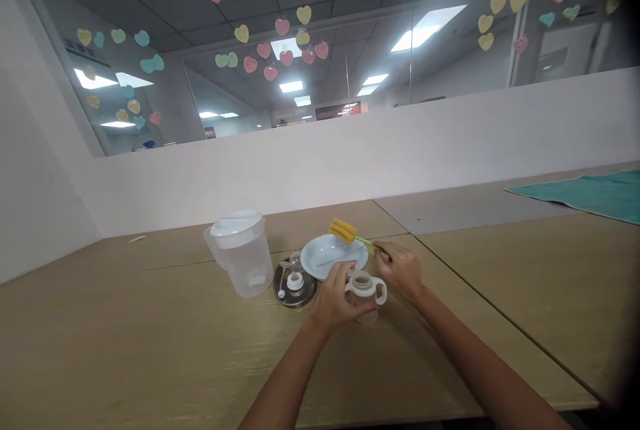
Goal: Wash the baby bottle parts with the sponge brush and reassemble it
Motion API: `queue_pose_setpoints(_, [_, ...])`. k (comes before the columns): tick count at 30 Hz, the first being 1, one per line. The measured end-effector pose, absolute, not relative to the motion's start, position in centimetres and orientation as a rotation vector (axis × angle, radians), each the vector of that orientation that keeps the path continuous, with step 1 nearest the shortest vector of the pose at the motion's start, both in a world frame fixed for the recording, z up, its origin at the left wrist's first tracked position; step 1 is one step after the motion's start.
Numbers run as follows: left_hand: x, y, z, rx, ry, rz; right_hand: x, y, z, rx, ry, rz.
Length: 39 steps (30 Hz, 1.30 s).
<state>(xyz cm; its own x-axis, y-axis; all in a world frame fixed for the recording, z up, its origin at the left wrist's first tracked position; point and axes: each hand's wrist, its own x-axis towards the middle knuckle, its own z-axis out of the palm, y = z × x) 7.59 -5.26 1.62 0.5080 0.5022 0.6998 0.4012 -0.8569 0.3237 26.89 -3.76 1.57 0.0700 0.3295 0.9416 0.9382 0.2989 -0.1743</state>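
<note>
My left hand (336, 298) is closed around a clear baby bottle (367, 293) with a white collar and side handles; its top is uncapped. In my right hand (401, 269) is the green handle of a bottle brush (344, 230). The brush's yellow sponge head hangs over a white bowl (313, 243), apart from the bottle. Left of the bowl, a round metal tray (306, 299) bears a white ring-shaped part (295, 282), a clear dome-shaped piece and a thin straw-like part with a white end.
A clear plastic pitcher (247, 267) with a white lid stands left of the tray. At the far right lies a teal cloth (595, 193). A low white wall (320, 173) with a window above borders the table's back. Seams cross the wooden tabletop (165, 343).
</note>
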Motion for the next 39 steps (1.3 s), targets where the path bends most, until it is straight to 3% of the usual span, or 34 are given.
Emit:
queue_pose_setpoints(5, [8.1,-5.6,0.6,2.392,0.865,1.138,27.0,-3.8,1.3,-1.261,-1.483,-0.657])
queue_pose_setpoints(9, [8.8,-6.0,0.0,2.383,0.827,1.247,27.1,-3.8,1.4,-1.284,-1.436,-0.622])
queue_pose_setpoints(18, [5.3,-3.8,2.1,2.370,1.024,2.399,27.2,-4.4,1.5,-0.932,-1.492,-0.558])
queue_pose_setpoints(27, [1.7,-1.4,2.0,2.599,1.512,2.138,27.4,-4.0,1.0,-0.744,-1.720,-0.804])
queue_pose_setpoints(39, [1.3,-1.9,2.9,2.828,1.560,1.913,27.6,-4.8,1.8,-0.754,-1.754,-1.047])
